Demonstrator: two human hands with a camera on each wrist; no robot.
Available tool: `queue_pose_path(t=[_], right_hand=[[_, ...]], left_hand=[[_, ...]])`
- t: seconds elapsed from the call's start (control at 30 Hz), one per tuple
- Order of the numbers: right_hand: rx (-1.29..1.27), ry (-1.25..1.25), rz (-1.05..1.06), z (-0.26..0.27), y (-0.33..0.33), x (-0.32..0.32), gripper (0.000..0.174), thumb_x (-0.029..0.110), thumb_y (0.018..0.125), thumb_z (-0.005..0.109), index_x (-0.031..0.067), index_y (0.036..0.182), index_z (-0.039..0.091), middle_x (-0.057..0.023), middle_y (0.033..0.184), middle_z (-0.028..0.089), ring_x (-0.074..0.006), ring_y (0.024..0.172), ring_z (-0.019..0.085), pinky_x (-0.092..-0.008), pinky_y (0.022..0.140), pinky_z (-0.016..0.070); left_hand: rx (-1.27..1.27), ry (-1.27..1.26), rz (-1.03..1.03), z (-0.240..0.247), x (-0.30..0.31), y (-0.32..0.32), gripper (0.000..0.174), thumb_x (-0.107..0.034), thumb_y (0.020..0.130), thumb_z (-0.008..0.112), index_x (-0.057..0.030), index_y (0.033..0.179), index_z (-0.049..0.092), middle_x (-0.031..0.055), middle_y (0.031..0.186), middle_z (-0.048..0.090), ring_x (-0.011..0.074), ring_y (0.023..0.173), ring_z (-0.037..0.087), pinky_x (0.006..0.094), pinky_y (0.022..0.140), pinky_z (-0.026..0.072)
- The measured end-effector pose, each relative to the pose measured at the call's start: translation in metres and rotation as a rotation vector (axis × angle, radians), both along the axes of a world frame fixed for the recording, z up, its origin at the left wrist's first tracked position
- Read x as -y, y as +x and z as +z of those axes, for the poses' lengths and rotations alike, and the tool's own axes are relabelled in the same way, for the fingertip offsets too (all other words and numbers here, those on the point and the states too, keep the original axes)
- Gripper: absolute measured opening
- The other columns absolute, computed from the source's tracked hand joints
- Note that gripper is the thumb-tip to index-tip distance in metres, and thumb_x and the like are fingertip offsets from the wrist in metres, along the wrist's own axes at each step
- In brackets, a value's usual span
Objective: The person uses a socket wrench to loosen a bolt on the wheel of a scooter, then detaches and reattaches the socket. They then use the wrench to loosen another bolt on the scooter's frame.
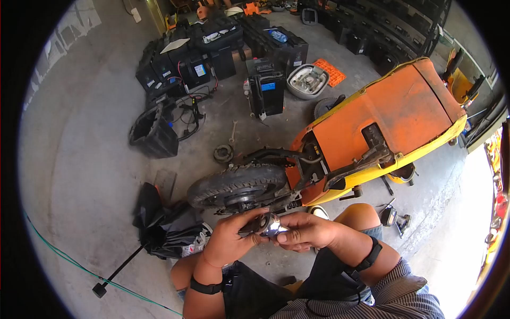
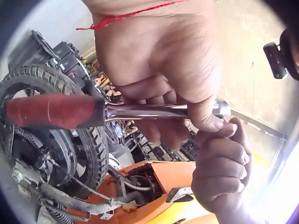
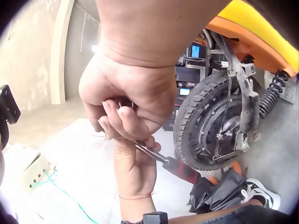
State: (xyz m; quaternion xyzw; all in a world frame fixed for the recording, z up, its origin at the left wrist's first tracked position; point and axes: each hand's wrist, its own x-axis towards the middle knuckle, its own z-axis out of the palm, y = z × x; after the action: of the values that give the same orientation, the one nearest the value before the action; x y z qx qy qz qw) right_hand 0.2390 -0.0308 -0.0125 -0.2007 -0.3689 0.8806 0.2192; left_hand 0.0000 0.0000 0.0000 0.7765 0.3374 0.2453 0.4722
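Observation:
A ratchet wrench (image 2: pixel 145 111) with a chrome shaft and a red-and-black handle (image 2: pixel 51 112) is held between both hands, above the person's lap. My left hand (image 1: pixel 229 238) grips the shaft near the head, its thumb lying along the metal. At the shiny round head (image 1: pixel 272 226), my right hand (image 1: pixel 312 232) pinches with thumb and curled fingers. In the right wrist view the fingers (image 3: pixel 128 123) cover most of that end, and a bit of metal shows among them. Just beyond the hands is the tyred wheel (image 1: pixel 239 183) of an orange-and-yellow scooter lying on its side.
The scooter's orange body (image 1: pixel 372 127) stretches to the right. Black battery boxes (image 1: pixel 268 90) stand on the concrete floor ahead. A spanner (image 1: pixel 233 131) and a metal ring (image 1: pixel 223 153) lie beyond the wheel. A black bag (image 1: pixel 159 223) sits at the left, near a green cord (image 1: pixel 64 254).

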Motion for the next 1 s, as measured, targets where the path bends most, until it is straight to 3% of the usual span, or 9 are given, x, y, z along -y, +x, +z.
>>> queue_pose_path(t=[0.2,0.33,0.4,0.47,0.53,0.63,0.7,0.87,1.0], right_hand=[[0.239,0.004,-0.327,0.007,-0.008,0.001,0.028,0.033,0.099,0.061,0.0054,0.102,0.058,0.0036,0.066,0.045,-0.0043,0.052,0.039,-0.0214,0.045,0.0286],[0.472,0.018,-0.552,0.002,-0.012,-0.005,0.025,0.026,0.099,0.062,0.0016,0.098,0.058,0.0031,0.062,0.042,-0.0056,0.05,0.036,-0.0224,0.043,0.0242],[0.469,-0.006,-0.547,0.002,-0.008,-0.007,0.025,0.027,0.099,0.062,0.0017,0.098,0.059,0.0027,0.062,0.043,-0.0057,0.051,0.037,-0.0226,0.044,0.0257],[0.463,-0.033,-0.539,-0.002,-0.008,-0.005,0.026,0.027,0.099,0.062,0.0018,0.098,0.06,0.0023,0.062,0.044,-0.0058,0.052,0.038,-0.0229,0.045,0.0272],[0.568,0.216,-0.433,-0.005,-0.01,-0.003,0.031,0.034,0.098,0.063,0.0024,0.094,0.063,-0.0003,0.067,0.054,-0.0089,0.059,0.048,-0.0269,0.055,0.0391],[0.618,0.501,-0.276,0.011,-0.007,-0.001,0.036,0.036,0.098,0.062,0.0006,0.099,0.064,-0.0059,0.073,0.06,-0.0138,0.07,0.055,-0.0319,0.066,0.0452],[0.55,0.607,-0.309,0.019,-0.004,0.003,0.039,0.039,0.099,0.061,-0.0001,0.104,0.064,-0.0108,0.083,0.064,-0.018,0.08,0.058,-0.0355,0.075,0.0473],[0.455,0.61,-0.212,0.027,0.001,0.005,0.043,0.04,0.101,0.057,-0.0005,0.111,0.064,-0.0141,0.091,0.066,-0.0191,0.084,0.059,-0.0361,0.079,0.0478],[0.569,0.587,-0.204,0.02,-0.002,0.008,0.047,0.043,0.101,0.054,-0.001,0.111,0.064,-0.0191,0.093,0.067,-0.0287,0.085,0.064,-0.0382,0.079,0.0493]], left_hand=[[0.069,0.008,0.206,-0.01,-0.002,0.014,0.058,-0.014,0.082,0.08,-0.0025,0.133,0.055,0.0171,0.112,0.068,0.0273,0.107,0.067,0.035,0.092,0.0511],[-0.218,0.052,0.319,-0.023,-0.003,0.008,0.061,-0.019,0.086,0.076,0.0004,0.137,0.049,0.0213,0.122,0.062,0.0323,0.116,0.061,0.0396,0.097,0.048],[-0.342,0.021,0.33,-0.024,-0.004,0.008,0.062,-0.02,0.087,0.074,0.0004,0.139,0.047,0.0223,0.126,0.06,0.0338,0.119,0.059,0.0406,0.099,0.0468],[-0.174,0.056,0.276,-0.023,-0.005,0.01,0.061,-0.022,0.089,0.071,0.0,0.14,0.045,0.0223,0.129,0.058,0.0349,0.122,0.056,0.0411,0.102,0.0447],[-0.082,0.125,0.204,-0.012,-0.006,0.013,0.061,-0.022,0.09,0.071,-0.0006,0.141,0.045,0.0223,0.131,0.056,0.0352,0.123,0.055,0.0413,0.104,0.0433],[-0.009,0.276,0.063,-0.004,-0.011,0.013,0.063,-0.026,0.09,0.072,-0.0022,0.142,0.044,0.0205,0.138,0.053,0.0341,0.128,0.051,0.0411,0.108,0.04],[0.1,0.068,-0.118,-0.008,-0.009,0.011,0.066,-0.032,0.09,0.072,-0.0025,0.143,0.044,0.0177,0.137,0.055,0.0305,0.128,0.052,0.0393,0.107,0.0403],[0.209,-0.007,-0.057,-0.011,0.009,0.013,0.079,-0.061,0.091,0.058,-0.0018,0.142,0.044,0.0171,0.129,0.059,0.0281,0.122,0.057,0.0372,0.103,0.0435],[0.179,0.012,0.044,-0.019,0.023,0.03,0.08,-0.064,0.097,0.044,0.0012,0.143,0.041,0.0216,0.124,0.057,0.0328,0.116,0.058,0.0375,0.099,0.0445]])
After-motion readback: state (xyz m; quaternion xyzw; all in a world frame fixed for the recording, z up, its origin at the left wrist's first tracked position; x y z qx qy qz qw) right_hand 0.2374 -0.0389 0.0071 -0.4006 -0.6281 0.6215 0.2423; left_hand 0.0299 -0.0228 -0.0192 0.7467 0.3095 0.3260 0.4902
